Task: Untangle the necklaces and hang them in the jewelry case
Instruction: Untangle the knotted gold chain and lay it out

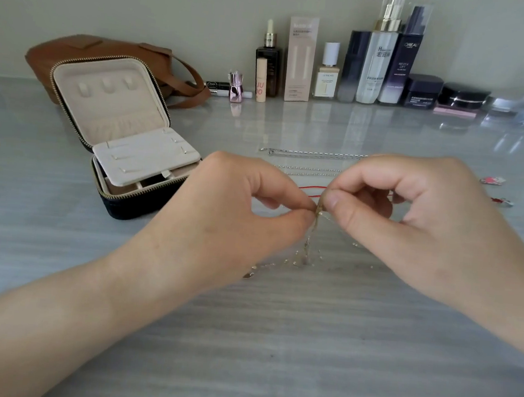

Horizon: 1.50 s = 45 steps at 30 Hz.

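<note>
While a fine gold chain necklace (308,246) trails in a tangle onto the grey streaked tabletop (272,343), a person's left hand (237,208) and right hand (412,219) each pinch it between thumb and forefinger, beside an open dark zip-up jewelry case (138,202); silver chains (313,154) and a red cord (307,188) lie just behind.

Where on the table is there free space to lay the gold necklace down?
Bare table lies before the jewelry case, left of the left hand, and at the near edge. A free strip runs between the bottles and the silver chains. Crowded: beyond the right hand, with silver chains and red cord.
</note>
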Each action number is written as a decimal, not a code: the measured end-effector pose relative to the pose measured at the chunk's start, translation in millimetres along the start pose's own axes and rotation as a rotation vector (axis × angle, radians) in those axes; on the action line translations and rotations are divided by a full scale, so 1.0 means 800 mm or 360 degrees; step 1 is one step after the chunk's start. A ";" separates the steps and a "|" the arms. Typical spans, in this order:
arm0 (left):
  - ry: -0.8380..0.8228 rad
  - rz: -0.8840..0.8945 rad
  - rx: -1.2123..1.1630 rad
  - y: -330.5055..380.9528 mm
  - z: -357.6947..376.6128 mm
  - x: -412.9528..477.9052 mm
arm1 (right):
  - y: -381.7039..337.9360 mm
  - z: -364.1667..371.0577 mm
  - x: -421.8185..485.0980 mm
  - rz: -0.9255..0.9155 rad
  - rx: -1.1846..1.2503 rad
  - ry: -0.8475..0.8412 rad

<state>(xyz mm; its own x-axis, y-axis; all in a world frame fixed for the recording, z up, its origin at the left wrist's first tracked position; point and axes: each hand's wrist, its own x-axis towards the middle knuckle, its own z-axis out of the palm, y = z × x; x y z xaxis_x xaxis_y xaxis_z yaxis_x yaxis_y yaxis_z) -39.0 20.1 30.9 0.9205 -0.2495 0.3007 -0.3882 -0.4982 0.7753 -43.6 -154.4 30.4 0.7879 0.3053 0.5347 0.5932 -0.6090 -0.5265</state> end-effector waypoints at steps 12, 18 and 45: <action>-0.0022 0.0013 0.0019 0.009 -0.001 -0.002 | -0.004 0.002 -0.003 -0.0421 -0.0872 0.0207; -0.0015 0.0009 -0.0013 0.013 0.001 -0.003 | -0.004 0.000 -0.001 -0.0421 -0.0886 0.0219; -0.0021 -0.0128 -0.0018 0.015 -0.018 0.006 | -0.005 -0.001 -0.003 -0.0302 -0.0791 0.0152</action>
<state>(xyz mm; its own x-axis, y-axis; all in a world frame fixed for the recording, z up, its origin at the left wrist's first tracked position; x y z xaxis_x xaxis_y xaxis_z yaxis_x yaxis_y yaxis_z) -38.7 24.7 49.8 0.9481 -0.2199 0.2296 -0.3122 -0.5079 0.8028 -48.2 -153.3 31.4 0.6422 0.3898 0.6601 0.5560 -0.8296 -0.0510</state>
